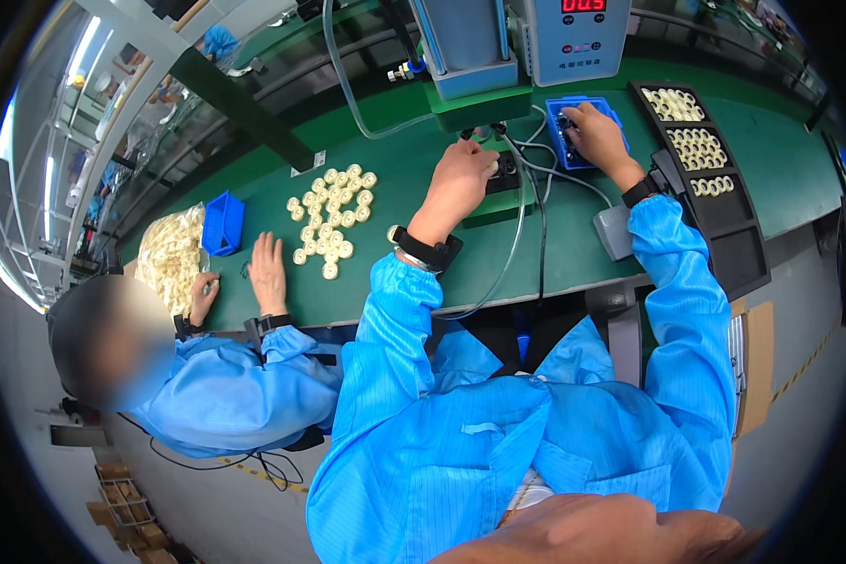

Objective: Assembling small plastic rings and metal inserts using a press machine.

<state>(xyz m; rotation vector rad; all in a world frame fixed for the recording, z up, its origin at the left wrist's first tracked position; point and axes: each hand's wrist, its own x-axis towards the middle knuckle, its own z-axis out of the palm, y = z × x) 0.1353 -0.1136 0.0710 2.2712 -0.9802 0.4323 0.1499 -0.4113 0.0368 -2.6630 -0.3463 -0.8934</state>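
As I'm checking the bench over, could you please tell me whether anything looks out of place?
Nothing looks clearly damaged; at most, the loose cream round parts sit in an uneven cluster on the green bench, unlike those lined up in the black tray.

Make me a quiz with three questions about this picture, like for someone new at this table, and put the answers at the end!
1. Pick one. Where is the right hand?
A) at the clear bag
B) at the right blue bin
C) at the black tray

2. True or false? The loose cream pieces lie to the left of the left hand.

3. Fill the gap: the table is coloured ____.

Key:
1. B
2. True
3. Green
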